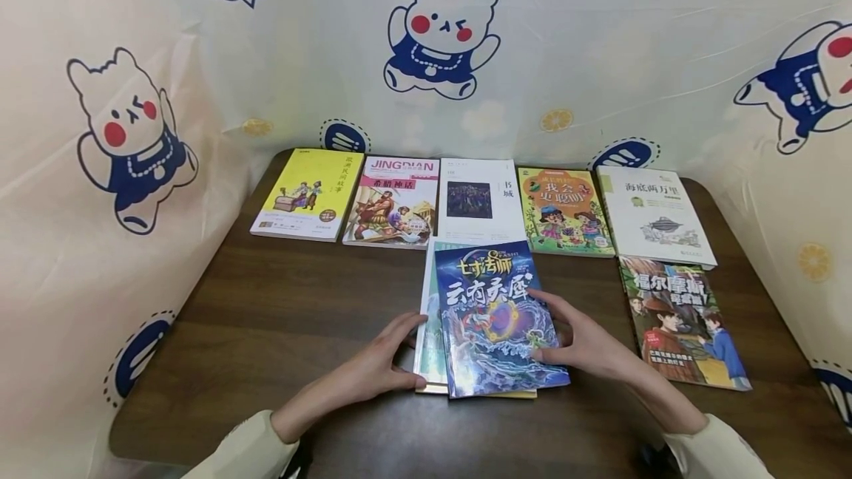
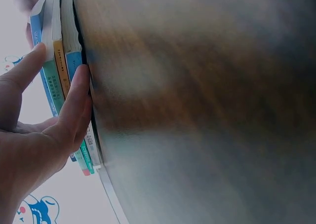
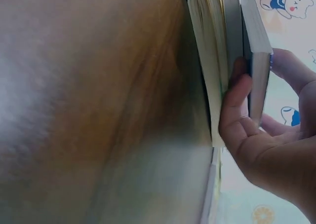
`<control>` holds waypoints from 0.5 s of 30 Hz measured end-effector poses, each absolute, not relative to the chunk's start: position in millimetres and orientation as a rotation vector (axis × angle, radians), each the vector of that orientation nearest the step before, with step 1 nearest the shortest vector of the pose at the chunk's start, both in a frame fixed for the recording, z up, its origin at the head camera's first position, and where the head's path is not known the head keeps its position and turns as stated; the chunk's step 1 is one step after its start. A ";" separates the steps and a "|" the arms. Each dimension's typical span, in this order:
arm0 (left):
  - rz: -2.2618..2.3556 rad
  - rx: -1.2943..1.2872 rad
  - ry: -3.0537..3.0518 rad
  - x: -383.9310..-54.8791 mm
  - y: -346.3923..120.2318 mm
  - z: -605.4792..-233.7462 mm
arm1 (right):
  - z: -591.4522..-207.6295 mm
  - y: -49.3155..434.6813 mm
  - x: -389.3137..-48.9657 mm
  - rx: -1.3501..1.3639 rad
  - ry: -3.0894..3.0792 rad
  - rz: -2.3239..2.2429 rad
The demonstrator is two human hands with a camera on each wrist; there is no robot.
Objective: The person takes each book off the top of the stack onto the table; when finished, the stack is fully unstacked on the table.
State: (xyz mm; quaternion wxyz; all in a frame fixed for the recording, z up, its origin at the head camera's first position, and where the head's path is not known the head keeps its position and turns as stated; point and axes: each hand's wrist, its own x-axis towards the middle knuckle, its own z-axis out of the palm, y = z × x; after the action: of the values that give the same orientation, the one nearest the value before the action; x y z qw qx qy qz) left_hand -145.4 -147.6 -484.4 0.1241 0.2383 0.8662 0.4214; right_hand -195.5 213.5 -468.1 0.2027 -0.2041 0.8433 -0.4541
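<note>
A blue fantasy comic-style book (image 1: 501,324) lies slightly turned on top of a short stack in front of me. My right hand (image 1: 586,338) grips its right edge. In the right wrist view, fingertips lie on both the cover side and the underside of this top book (image 3: 257,83). My left hand (image 1: 376,364) touches the left side of the stack, its fingers fairly straight. Under the blue book, a pale green book (image 1: 431,338) shows along the left. In the left wrist view, an orange-spined book (image 2: 61,66) and a blue-spined book (image 2: 74,60) lie lower down.
Along the table's back edge lie a yellow book (image 1: 309,194), a Greek myths book (image 1: 391,202), a white book (image 1: 481,202), a green-orange children's book (image 1: 566,213) and a white-green book (image 1: 655,216). A detective book (image 1: 685,324) lies at right. Printed fabric (image 1: 299,58) surrounds the table (image 1: 299,301).
</note>
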 end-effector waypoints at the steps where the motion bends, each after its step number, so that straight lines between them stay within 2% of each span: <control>1: 1.228 0.696 2.526 -145.5 -147.7 -484.2 | -468.9 214.4 -195.6 -0.563 2.309 -1.310; 15: 1.180 0.636 2.530 -145.1 -147.9 -483.0 | -468.4 225.1 -193.2 -0.533 2.104 -1.501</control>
State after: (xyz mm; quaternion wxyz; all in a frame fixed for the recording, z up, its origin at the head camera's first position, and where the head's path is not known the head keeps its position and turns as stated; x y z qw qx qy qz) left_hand -145.1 -147.9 -483.0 0.1388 0.2199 0.8751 0.4081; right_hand -193.2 225.1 -468.4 0.2485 -0.1958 0.7723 -0.5510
